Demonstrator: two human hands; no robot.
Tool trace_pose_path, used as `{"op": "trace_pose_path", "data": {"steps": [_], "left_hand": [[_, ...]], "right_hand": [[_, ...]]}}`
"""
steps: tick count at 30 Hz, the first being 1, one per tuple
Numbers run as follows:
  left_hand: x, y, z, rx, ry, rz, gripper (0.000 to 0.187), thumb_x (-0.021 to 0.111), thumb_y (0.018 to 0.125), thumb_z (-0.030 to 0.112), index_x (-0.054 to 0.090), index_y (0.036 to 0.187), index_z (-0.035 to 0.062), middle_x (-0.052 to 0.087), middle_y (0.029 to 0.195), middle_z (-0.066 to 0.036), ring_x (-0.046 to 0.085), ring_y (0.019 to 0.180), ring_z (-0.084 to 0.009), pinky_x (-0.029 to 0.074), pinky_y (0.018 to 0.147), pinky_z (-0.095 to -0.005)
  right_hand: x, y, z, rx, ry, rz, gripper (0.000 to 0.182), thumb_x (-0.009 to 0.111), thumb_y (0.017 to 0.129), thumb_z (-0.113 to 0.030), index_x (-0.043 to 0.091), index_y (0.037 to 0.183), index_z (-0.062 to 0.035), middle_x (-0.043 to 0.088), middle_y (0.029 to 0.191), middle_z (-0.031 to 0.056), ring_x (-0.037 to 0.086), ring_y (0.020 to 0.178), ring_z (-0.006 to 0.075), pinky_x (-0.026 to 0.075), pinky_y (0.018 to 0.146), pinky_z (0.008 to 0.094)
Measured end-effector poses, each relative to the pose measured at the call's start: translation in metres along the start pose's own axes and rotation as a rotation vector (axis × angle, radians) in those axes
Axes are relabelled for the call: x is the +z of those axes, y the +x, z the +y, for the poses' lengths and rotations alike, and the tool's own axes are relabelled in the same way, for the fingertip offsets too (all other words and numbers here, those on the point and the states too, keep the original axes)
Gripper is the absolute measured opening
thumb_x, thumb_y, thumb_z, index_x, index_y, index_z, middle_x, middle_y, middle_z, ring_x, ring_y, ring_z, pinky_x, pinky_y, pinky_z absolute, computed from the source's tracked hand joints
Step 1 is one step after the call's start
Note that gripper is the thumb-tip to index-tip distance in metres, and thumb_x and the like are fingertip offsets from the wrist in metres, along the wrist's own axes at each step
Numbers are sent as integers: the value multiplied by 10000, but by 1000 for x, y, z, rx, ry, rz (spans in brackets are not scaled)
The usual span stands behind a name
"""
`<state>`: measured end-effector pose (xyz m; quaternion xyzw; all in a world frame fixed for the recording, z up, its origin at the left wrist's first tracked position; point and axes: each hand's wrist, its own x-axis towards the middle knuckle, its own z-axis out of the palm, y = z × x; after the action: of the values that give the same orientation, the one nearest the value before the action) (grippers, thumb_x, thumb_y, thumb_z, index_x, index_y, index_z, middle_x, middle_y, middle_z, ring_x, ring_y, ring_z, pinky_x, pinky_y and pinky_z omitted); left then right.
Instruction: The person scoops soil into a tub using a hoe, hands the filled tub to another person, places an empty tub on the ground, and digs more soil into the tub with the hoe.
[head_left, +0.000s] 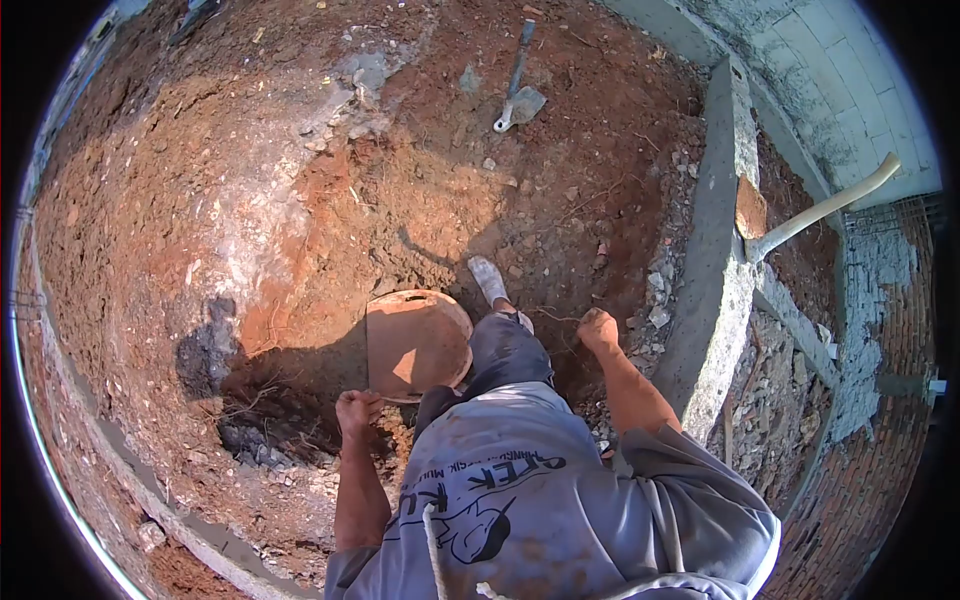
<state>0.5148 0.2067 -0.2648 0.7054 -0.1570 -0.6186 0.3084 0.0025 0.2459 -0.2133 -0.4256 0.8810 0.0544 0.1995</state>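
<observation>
This is a sunlit building site. Rough reddish-brown soil (250, 150) spreads ahead of the person's left hand (357, 412) and right hand (598, 328), with 1 grey metal shovel (522, 106) lying on it. Right of the right hand runs a long grey concrete beam (716, 290); farther right stand a pale grey block wall (835, 75) and a reddish brick wall (860, 480) patched with grey mortar.

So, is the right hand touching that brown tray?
Apart: the head view shows the right hand off to the right of the tray, with a leg between them.
</observation>
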Motion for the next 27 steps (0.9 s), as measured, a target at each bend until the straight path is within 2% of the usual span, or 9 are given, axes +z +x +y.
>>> {"op": "trace_pose_path", "data": {"steps": [3, 6, 9, 11, 13, 16, 18, 25, 27], "left_hand": [[-4, -7, 13, 77, 99, -81, 205, 619, 906, 216, 569, 795, 51, 675, 808, -155, 677, 643, -233, 464, 436, -289], [8, -32, 39, 46, 215, -33, 285, 632, 909, 265, 597, 758, 27, 668, 769, -132, 664, 630, -202, 465, 471, -274], [2, -35, 42, 50, 203, -12, 288, 642, 903, 231, 618, 747, -10, 652, 707, -106, 635, 598, -168, 478, 496, -259], [-9, -30, 29, 96, 200, -17, 303, 634, 905, 221, 623, 737, -32, 647, 686, -108, 619, 585, -163, 461, 481, -255], [-18, -28, 15, 113, 144, 24, 243, 645, 894, 192, 570, 971, -26, 639, 752, -101, 599, 582, -157, 444, 459, -257], [-38, -26, 3, 40, 64, 18, 544, 671, 874, 152, 398, 1328, 27, 620, 887, -93, 597, 603, -166, 417, 424, -260], [-54, -24, -7, 19, -20, 6, 508, 670, 878, 155, 422, 1301, 21, 619, 885, -96, 598, 597, -166, 413, 420, -261], [-79, -38, -13, -55, -192, 91, 304, 618, 909, 142, 503, 1170, 39, 607, 805, -75, 592, 585, -159, 376, 395, -234], [-81, -20, -28, -42, -278, -60, 280, 607, 912, 159, 522, 1157, 53, 617, 812, -73, 611, 616, -171, 411, 427, -251]], "right_hand": [[-29, -7, -21, 112, 371, -255, 196, 593, 819, -186, 699, 865, -28, 693, 703, 133, 695, 672, 245, 552, 691, 352], [-40, -14, -44, 263, 503, -211, 205, 632, 824, -213, 699, 896, -33, 658, 597, 111, 664, 565, 193, 549, 653, 330], [-32, -12, -49, 202, 455, -242, 234, 567, 866, -208, 702, 927, -26, 696, 720, 156, 699, 682, 236, 554, 698, 352], [11, 16, -28, 11, 92, -12, 268, 498, 881, -178, 704, 939, -17, 695, 929, 203, 697, 869, 278, 551, 771, 380], [6, 18, -34, -24, -16, -12, 284, 476, 877, -168, 701, 947, -9, 677, 1025, 213, 680, 948, 293, 545, 806, 386], [-1, 24, -39, -237, -214, -176, 176, 596, 780, -169, 729, 816, -60, 715, 813, 128, 710, 807, 221, 563, 739, 344], [10, 35, -34, -274, -157, -274, 91, 656, 716, -136, 724, 706, -77, 698, 660, 67, 705, 669, 173, 570, 660, 318], [16, 37, -61, -89, 235, -384, 111, 619, 769, -99, 713, 803, -50, 698, 677, 62, 682, 574, 165, 553, 544, 290], [6, 36, -70, -34, 281, -389, 133, 605, 784, -108, 713, 829, -45, 693, 677, 68, 674, 567, 168, 549, 530, 291]]}}
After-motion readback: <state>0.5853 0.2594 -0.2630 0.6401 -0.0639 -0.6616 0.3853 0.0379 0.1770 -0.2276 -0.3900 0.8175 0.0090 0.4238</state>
